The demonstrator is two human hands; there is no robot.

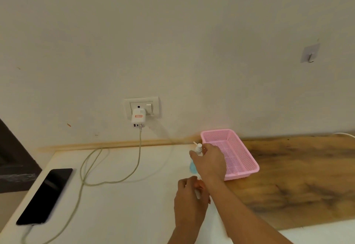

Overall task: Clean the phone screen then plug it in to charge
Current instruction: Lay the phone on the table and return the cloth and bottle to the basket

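the pink basket sits against the wall where the white table meets a wood-grain surface. just left of the basket, the right hand grips a small spray bottle - white nozzle up, a bit of blue showing below the fingers. in front of the basket, the left hand is curled round a small white object, too blurred to name. far left of the basket the phone lies flat, screen dark. a cable loops across the table from the phone's near end up to a white charger in the wall socket, up and left of the basket.
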